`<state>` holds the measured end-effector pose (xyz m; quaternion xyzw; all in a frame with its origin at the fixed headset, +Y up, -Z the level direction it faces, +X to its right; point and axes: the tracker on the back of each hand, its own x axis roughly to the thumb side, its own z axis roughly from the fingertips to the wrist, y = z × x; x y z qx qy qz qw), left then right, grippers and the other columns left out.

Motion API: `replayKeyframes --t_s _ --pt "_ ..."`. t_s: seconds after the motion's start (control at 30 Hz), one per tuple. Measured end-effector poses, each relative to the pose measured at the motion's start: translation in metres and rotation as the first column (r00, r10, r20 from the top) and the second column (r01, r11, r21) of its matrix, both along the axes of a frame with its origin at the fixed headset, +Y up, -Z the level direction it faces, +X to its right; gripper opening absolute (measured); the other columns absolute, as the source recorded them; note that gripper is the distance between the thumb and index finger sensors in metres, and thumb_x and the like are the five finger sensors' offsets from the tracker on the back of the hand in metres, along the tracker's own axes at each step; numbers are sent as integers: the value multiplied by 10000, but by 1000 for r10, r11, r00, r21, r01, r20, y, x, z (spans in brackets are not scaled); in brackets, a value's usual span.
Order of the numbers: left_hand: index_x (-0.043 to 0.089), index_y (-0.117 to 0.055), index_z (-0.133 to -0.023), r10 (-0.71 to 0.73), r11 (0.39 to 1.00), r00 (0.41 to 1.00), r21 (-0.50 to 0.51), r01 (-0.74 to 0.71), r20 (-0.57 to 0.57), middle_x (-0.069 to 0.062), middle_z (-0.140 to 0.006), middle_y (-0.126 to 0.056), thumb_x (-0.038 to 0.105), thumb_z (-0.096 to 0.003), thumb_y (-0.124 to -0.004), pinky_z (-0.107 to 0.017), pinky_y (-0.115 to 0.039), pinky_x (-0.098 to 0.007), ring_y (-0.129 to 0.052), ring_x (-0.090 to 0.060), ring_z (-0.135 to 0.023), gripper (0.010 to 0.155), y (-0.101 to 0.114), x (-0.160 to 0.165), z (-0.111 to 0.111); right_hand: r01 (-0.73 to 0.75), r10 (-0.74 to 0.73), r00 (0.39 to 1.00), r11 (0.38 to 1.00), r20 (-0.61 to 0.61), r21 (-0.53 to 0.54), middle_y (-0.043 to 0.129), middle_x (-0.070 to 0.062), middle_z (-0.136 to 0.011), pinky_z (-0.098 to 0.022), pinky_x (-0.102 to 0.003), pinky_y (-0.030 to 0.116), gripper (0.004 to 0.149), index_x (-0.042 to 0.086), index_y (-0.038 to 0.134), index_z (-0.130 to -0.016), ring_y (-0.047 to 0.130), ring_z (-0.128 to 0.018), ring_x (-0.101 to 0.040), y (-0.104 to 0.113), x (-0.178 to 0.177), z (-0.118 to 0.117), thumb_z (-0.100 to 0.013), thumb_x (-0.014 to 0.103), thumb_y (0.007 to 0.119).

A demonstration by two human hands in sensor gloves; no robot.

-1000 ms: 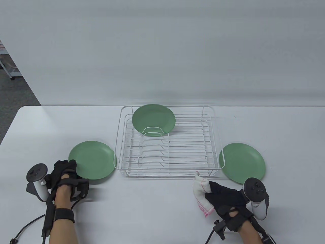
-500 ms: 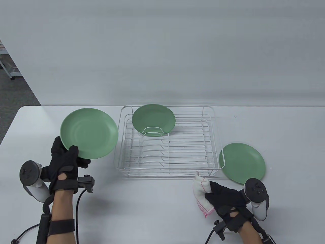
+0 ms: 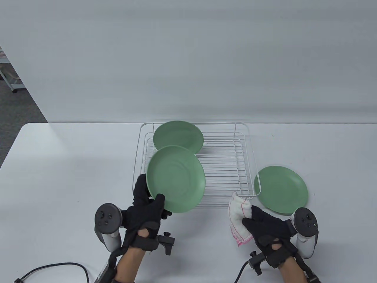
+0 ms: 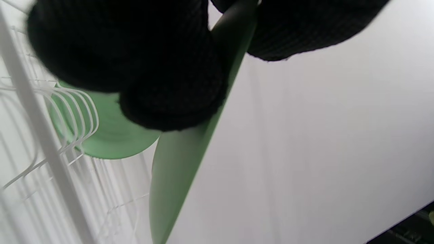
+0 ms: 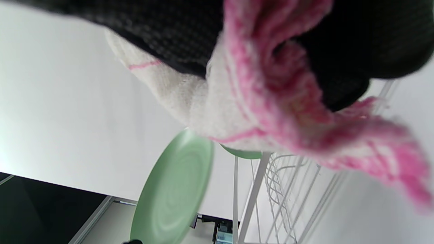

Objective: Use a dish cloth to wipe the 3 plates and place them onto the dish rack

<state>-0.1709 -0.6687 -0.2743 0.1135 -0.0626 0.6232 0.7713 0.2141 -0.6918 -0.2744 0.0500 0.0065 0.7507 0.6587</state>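
Note:
My left hand (image 3: 147, 206) grips a green plate (image 3: 176, 178) by its lower left rim and holds it tilted in the air over the front of the white wire dish rack (image 3: 244, 177). The left wrist view shows that held plate (image 4: 176, 169) edge-on under my fingers (image 4: 169, 98). A second green plate (image 3: 178, 136) stands in the rack's back left slots. The third green plate (image 3: 281, 188) lies flat on the table right of the rack. My right hand (image 3: 262, 224) grips a bunched white dish cloth with pink trim (image 3: 239, 219), also seen as the cloth (image 5: 257, 112) in the right wrist view.
The white table (image 3: 59, 165) stretches wide to the left and right of the rack. A black cable (image 3: 53, 266) trails from my left wrist at the table's front edge. A grey floor and a trolley leg (image 3: 11, 85) show at far left.
My left hand lifted the left plate off the table, raised it, then carried it right to above the rack's front. My right hand with the cloth edged slightly up and right.

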Motion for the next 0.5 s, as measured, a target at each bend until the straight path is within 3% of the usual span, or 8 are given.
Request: replayKeyframes --t_s 0.13,0.27,0.4,0.5 --pt "167 -331 -1067 -163 986 986 55 160 37 -238 -927 -682 379 -467 -817 -217 -966 -420 -1095 -239 -341 801 -3 26 18 -117 117 990 993 73 -2 948 -229 -745 -314 -576 848 493 176 882 -840 960 -469 -490 13 -15 -11 -348 204 895" --pt "161 -339 -1064 -224 970 971 118 214 83 -232 -927 -694 349 -468 -811 -226 -966 -435 -1099 -248 -349 782 -3 43 26 -241 240 964 970 112 -2 948 -226 -746 -321 -573 849 495 181 879 -843 961 -475 -483 18 -36 -26 -349 209 893" --pt "147 -329 -1062 -341 929 936 184 320 91 -227 -933 -686 336 -464 -815 -228 -969 -443 -1100 -268 -346 793 -7 51 31 -213 212 968 977 131 -10 930 -234 -752 -342 -571 846 502 183 866 -854 955 -500 -475 18 -48 -38 -354 215 889" --pt "135 -326 -1060 -329 939 932 161 304 154 -210 -945 -689 335 -463 -812 -227 -976 -436 -1109 -264 -347 795 -13 56 31 -74 71 995 996 69 42 931 -235 -748 -334 -571 851 501 183 865 -851 959 -489 -480 20 -60 -44 -352 217 890"
